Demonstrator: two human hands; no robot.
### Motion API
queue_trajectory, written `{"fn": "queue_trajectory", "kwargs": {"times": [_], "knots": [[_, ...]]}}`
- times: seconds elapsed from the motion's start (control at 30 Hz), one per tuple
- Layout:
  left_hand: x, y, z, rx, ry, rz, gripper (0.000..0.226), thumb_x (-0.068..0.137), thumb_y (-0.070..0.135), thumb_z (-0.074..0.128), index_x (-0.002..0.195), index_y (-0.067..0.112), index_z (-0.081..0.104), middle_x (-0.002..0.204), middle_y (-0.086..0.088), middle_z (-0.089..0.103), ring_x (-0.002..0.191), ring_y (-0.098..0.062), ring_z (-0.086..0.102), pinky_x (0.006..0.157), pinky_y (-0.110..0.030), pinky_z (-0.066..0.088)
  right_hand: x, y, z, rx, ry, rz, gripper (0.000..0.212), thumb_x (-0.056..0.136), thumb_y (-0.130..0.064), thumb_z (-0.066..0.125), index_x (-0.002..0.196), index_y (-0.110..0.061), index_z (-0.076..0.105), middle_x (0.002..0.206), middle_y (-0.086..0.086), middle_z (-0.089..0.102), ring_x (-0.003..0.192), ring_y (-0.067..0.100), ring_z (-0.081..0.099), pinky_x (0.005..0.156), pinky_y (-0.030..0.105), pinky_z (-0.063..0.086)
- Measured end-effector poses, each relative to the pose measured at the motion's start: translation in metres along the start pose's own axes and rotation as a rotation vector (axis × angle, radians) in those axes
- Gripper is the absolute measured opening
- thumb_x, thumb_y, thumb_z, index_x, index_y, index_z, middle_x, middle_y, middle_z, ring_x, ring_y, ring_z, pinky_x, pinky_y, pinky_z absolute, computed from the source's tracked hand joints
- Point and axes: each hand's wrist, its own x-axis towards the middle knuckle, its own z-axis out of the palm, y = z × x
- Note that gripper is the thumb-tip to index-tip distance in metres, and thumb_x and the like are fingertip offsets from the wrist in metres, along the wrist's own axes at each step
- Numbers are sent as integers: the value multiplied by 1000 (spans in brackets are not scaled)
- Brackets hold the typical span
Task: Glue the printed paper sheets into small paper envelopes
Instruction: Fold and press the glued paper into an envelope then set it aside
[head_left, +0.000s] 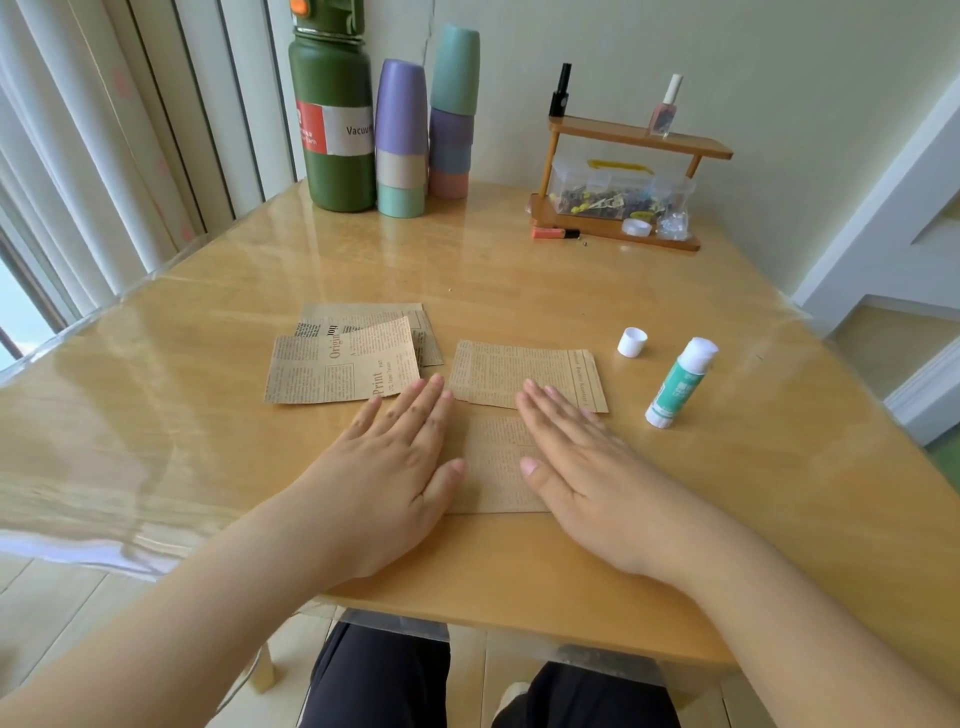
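The table (519, 291) is pale wood under a clear, glossy plastic sheet that mirrors the window light. The printed sheets (343, 364) and the folded envelope piece (496, 462) are matt brown kraft paper, faintly creased. The glue stick (678, 387) is smooth plastic with a white cap (632, 342). The green flask (332, 130) has a matt coated finish, the stacked cups (400, 140) a matt pastel plastic look. The small shelf (641, 136) is varnished wood; the box (613, 195) on it is clear plastic.

A brown printed sheet (498, 462) lay flat at the table's near edge, partly covered. More printed sheets (353, 358) lay stacked to the left. An uncapped glue stick (680, 382) lay right, its white cap (632, 342) beside it.
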Motion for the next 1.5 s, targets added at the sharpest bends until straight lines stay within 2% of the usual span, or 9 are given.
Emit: {"fn": "queue_trajectory", "kwargs": {"times": [0.27, 0.47, 0.57, 0.7, 0.87, 1.03, 1.2, 1.37, 1.5], "knots": [[-2, -5, 12, 68, -11, -18, 94, 62, 65, -35, 144, 20, -26, 150, 4, -32, 136, -9, -31, 112, -32, -18, -4, 3, 14, -97, -29, 56, 78, 75, -59, -17, 145, -26, -24, 151, -15, -31, 136, -2, -30, 118, 32, -11], [-2, -5, 13, 56, 5, -18, 95, 60, 66, -36, 143, 21, -27, 150, 5, -31, 135, -8, -32, 112, -32, -18, -3, 6, 18, -82, 1, 51, 80, 74, -62, -17, 146, -27, -22, 152, -16, -29, 136, -4, -28, 118, 32, -10], [-2, -6, 12, 10, 6, -16, 90, 65, 67, -26, 144, 22, -25, 151, 8, -27, 136, -4, -30, 112, -30, -18, -1, 9, 17, 18, 41, 35, 74, 84, -66, -3, 148, -30, -13, 154, -19, -20, 137, -8, -22, 116, 24, -11], [4, -8, 5, -68, 59, 17, 92, 70, 71, -12, 150, 25, -8, 156, 12, -7, 140, 0, -17, 113, -28, -14, -1, 10, 1, 387, 165, 95, 55, 99, -43, 23, 151, -31, 9, 154, -24, 4, 137, -14, -3, 102, -3, -5], [16, -2, -3, -140, 85, 69, 90, 70, 67, -3, 150, 25, 4, 155, 12, 6, 140, -1, -1, 106, -14, -13, 6, 10, -7, 283, 229, 58, 49, 100, -35, 36, 147, -26, 28, 152, -16, 26, 138, -4, 19, 107, 8, 11], [19, 4, -2, -127, 63, 67, 94, 67, 69, -2, 149, 25, 3, 152, 10, 14, 138, -4, 6, 109, -18, -3, 15, 5, -2, 236, 202, 47, 51, 98, -35, 41, 147, -26, 29, 149, -13, 31, 137, 1, 21, 112, 17, 17], [16, 3, -4, -121, 46, 84, 95, 66, 71, 3, 149, 26, 9, 149, 10, 21, 135, -5, 8, 111, -21, 0, 14, 8, -4, 226, 233, 37, 50, 97, -35, 46, 145, -27, 33, 145, -13, 36, 134, 2, 26, 109, 15, 18], [-1, 3, -4, -119, 36, 148, 84, 72, 70, 5, 146, 32, 19, 142, 17, 28, 135, -1, 14, 117, -34, 1, 2, 11, -2, 252, 217, 36, 50, 96, -36, 45, 144, -30, 33, 144, -17, 36, 133, -2, 27, 108, 13, 19], [-26, 6, 4, -156, 89, 206, 75, 80, 74, 17, 143, 35, 29, 139, 18, 31, 135, 1, 17, 117, -38, -4, -12, 9, 2, 294, 224, 21, 47, 96, -36, 45, 142, -34, 36, 139, -23, 37, 127, -9, 29, 96, 0, 20]]}}
